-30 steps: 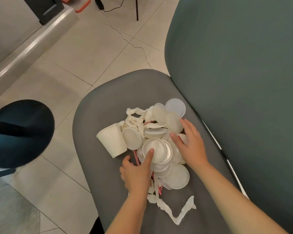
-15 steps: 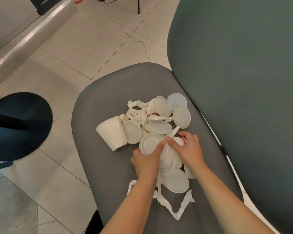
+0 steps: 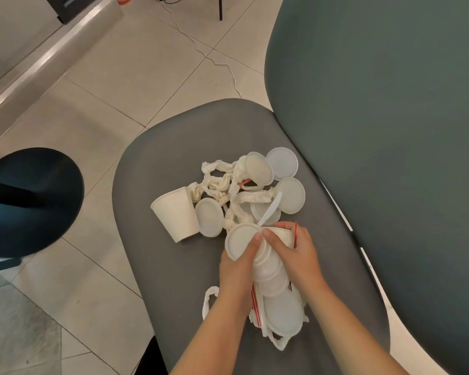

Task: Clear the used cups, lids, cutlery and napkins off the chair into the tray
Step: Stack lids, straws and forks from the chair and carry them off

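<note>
Pale floor tiles all round, grey chair seat [image 3: 173, 163] in the middle, litter heaped on it. No tray in shot (off-frame, presumably).

Left hand [image 3: 234, 269] curled round the rim of a lid [image 3: 238, 239], thumb on top, fingers under — gripping, not open. Right hand [image 3: 295, 255] closed over a stack of nested cups [image 3: 268, 263], red stirrer [image 3: 295, 235] pinched alongside; white spoon [image 3: 270, 209] poking up from the bundle toward the chair back. Both hands touching at the thumbs, bundle between them.

Gathering step, by the look of it — scooping a handful together, nothing moved off yet. Plenty left on the seat: paper cup [image 3: 175, 213] on its side to the left, flat lid [image 3: 209, 217] just beside it, twisted napkins [image 3: 220, 182] tangled behind, more lids [image 3: 283, 163] near the backrest, another napkin [image 3: 209, 299] trailing under the wrists.

Next up, probably: lift the handful clear and carry it to the tray. Calls for a firm squeeze — loose spoon and stirrer likely to slip, and the napkin below may drag along.
</note>
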Available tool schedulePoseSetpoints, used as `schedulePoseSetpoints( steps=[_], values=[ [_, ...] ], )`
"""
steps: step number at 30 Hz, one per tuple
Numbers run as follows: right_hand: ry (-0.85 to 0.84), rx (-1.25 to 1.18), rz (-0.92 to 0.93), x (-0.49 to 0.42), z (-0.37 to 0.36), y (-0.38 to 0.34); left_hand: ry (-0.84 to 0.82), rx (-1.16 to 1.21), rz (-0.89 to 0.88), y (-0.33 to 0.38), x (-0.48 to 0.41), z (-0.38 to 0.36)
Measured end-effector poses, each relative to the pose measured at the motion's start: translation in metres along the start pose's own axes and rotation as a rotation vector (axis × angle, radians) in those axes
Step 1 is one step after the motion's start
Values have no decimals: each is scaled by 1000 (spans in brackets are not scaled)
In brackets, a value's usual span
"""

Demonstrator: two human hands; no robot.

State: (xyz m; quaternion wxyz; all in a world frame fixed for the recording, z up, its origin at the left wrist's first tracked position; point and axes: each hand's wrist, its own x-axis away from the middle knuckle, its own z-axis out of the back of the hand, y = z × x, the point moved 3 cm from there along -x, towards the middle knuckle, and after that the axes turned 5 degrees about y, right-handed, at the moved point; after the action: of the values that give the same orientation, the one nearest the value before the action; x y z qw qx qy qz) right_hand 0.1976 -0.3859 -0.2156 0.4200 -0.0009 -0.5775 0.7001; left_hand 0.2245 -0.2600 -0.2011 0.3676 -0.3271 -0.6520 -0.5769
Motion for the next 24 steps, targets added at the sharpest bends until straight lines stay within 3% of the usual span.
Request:
schedulePoseSetpoints(
  steps=[14,24],
  values=[
    [37,-122,-167,13,4,-24,127,-62,-38,13,25,-21],
    [81,-247,-84,47,30,-69,54,-35,-113,41,82,-28]
  ],
)
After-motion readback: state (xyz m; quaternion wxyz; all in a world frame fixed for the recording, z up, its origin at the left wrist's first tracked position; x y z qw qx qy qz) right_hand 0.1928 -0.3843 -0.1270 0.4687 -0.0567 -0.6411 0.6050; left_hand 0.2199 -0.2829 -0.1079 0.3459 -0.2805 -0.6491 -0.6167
